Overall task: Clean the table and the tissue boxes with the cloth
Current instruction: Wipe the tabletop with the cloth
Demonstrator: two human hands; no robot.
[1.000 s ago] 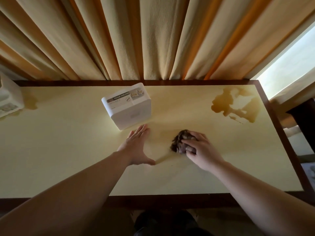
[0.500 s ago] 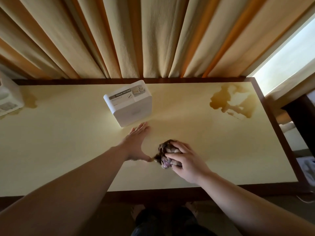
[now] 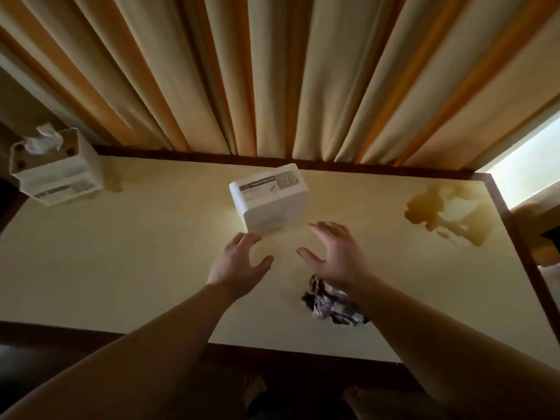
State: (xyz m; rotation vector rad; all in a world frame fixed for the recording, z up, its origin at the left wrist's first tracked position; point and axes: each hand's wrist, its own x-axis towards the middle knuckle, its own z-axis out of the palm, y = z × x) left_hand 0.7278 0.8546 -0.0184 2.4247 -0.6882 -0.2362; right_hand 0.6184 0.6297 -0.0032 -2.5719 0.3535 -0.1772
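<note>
I see both hands empty, fingers spread: left hand (image 3: 239,262) and right hand (image 3: 336,256) just short of the tissue box (image 3: 269,198). The cloth (image 3: 330,304) lies behind my right fingers, under the wrist.

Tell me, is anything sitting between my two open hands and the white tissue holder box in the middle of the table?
Nothing visible. The left hand and right hand reach over bare tabletop toward the white tissue holder box; the crumpled dark cloth lies nearer you.
</note>
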